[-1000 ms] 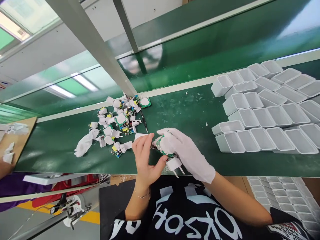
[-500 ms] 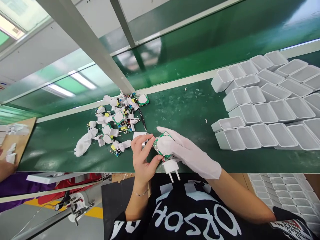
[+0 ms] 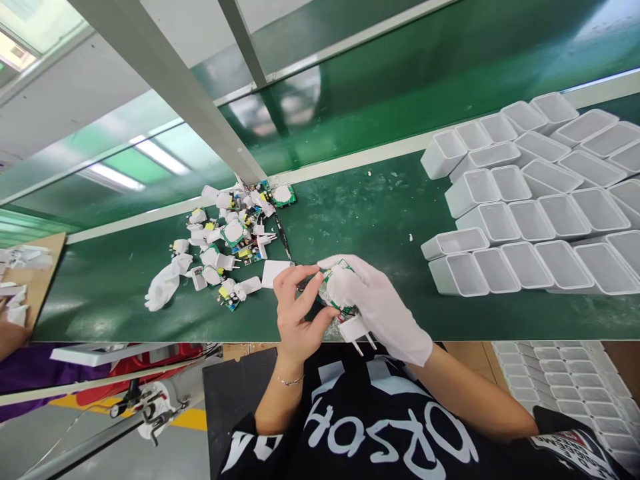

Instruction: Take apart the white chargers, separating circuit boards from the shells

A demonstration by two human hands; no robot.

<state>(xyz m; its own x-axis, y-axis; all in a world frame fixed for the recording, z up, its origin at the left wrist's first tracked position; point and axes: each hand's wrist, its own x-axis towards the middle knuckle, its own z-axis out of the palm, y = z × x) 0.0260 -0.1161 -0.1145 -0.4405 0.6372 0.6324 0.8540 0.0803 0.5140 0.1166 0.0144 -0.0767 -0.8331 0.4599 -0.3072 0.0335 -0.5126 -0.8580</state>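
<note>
My right hand (image 3: 380, 303), in a white glove, is closed around a green circuit board (image 3: 336, 283) with a white two-pin plug part (image 3: 356, 331) hanging below it. My bare left hand (image 3: 296, 310) pinches at the left edge of that board with thumb and fingertips. Both hands hover over the near edge of the green conveyor belt (image 3: 360, 220). A small white cover piece (image 3: 276, 272) lies on the belt just left of my left hand.
A pile of circuit boards and white plug parts (image 3: 233, 237) lies left of centre, with tweezers (image 3: 284, 241) and a loose white glove (image 3: 164, 285) beside it. Rows of empty white housings (image 3: 530, 213) fill the right. More housings sit in a tray (image 3: 565, 393) below.
My hands shifted slightly right and nearer the belt edge with the board; the plug part turned a little. My left fingers stayed pinched on the board's edge.
</note>
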